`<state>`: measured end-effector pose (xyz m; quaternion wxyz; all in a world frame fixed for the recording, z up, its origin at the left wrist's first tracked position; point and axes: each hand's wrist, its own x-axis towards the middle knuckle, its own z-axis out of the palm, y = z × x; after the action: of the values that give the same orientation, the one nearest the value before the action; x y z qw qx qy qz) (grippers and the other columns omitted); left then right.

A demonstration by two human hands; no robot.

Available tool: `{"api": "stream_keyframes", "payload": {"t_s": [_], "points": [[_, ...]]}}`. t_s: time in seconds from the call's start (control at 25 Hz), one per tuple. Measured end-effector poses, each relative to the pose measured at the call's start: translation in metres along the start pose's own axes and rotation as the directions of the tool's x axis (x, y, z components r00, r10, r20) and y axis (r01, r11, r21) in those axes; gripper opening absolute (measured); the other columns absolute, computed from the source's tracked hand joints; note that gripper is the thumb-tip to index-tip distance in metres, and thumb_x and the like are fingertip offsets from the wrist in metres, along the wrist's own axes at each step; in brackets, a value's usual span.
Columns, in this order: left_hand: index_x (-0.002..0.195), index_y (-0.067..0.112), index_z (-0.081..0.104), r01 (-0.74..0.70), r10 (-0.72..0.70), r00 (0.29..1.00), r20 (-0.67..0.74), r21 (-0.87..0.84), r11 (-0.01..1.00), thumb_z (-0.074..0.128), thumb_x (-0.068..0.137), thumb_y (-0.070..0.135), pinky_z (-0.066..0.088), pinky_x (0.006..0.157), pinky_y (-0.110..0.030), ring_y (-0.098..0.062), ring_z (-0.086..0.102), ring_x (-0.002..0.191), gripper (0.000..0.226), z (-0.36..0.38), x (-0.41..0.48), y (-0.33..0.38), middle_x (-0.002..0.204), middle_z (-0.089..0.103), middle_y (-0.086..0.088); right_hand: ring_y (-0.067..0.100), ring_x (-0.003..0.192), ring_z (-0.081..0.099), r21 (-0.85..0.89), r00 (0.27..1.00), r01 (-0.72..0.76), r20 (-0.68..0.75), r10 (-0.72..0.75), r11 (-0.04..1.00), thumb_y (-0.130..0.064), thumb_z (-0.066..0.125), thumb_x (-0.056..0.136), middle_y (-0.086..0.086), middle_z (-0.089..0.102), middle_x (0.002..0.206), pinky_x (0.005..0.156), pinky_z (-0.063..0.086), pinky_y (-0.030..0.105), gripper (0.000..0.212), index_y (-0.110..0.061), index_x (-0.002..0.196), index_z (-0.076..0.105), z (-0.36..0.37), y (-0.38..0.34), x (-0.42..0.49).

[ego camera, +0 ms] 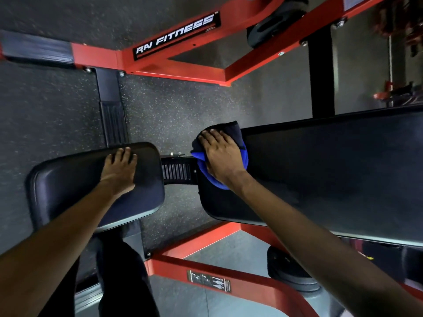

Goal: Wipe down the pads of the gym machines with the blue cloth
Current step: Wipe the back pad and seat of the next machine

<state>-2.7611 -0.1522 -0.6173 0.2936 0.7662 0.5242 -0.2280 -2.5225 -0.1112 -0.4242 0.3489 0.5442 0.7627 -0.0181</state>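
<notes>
A black seat pad (68, 186) lies at the lower left, and my left hand (120, 171) rests flat on its far end with straight fingers. To its right stretches a long black back pad (332, 170). My right hand (219, 156) presses the blue cloth (242, 154) onto the left end of that long pad, fingers spread over the bunched fabric. Part of the cloth is hidden under my palm; blue folds show at both sides of the hand.
A red steel frame (174, 67) labelled "RAI FITNESS" runs across the top, with another red bar (206, 268) below. A ribbed black adjuster (176, 171) links the two pads. Black uprights (322, 81) and weight plates (288, 271) stand nearby on speckled rubber flooring (178, 115).
</notes>
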Motion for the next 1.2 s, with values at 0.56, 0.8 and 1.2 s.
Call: {"api": "stream_keyframes", "payload": {"t_s": [0.56,0.8,1.2], "points": [[0.161,0.016,-0.004,-0.012,0.008,1.0,0.03,0.156,0.988,0.052,0.098,0.042,0.011,0.123,-0.043,-0.029,0.0,0.155,0.088,0.002,-0.005,-0.002,0.168,-0.009,-0.01,0.015,0.131,0.055,-0.166,0.977,0.2,0.11,-0.184,0.966,-0.038,0.077,0.065,-0.002,0.062,0.138,0.106,0.043,0.029,0.069,-0.015,0.129,0.067,0.05,-0.019,-0.056],[0.16,0.015,-0.008,-0.027,0.02,0.999,0.04,0.169,0.985,0.058,0.093,0.054,0.01,0.123,-0.043,-0.028,-0.001,0.155,0.102,0.001,-0.005,-0.006,0.168,-0.009,-0.01,0.024,0.14,0.046,-0.156,0.999,0.04,-0.021,-0.044,0.987,-0.026,0.069,0.079,0.008,0.057,0.143,0.119,0.022,0.034,0.06,-0.007,0.135,0.061,0.058,-0.053,-0.006],[0.159,0.012,0.018,-0.023,0.026,0.999,0.019,-0.145,0.989,0.056,0.097,0.044,0.023,0.119,-0.05,-0.038,0.019,0.15,0.079,-0.028,0.004,0.02,0.165,0.014,-0.019,0.019,0.143,0.042,-0.056,0.972,-0.05,-0.232,0.035,0.997,-0.027,0.047,0.078,0.0,0.047,0.153,0.118,0.019,0.034,0.069,-0.013,0.146,0.051,0.031,0.017,-0.092]]}}
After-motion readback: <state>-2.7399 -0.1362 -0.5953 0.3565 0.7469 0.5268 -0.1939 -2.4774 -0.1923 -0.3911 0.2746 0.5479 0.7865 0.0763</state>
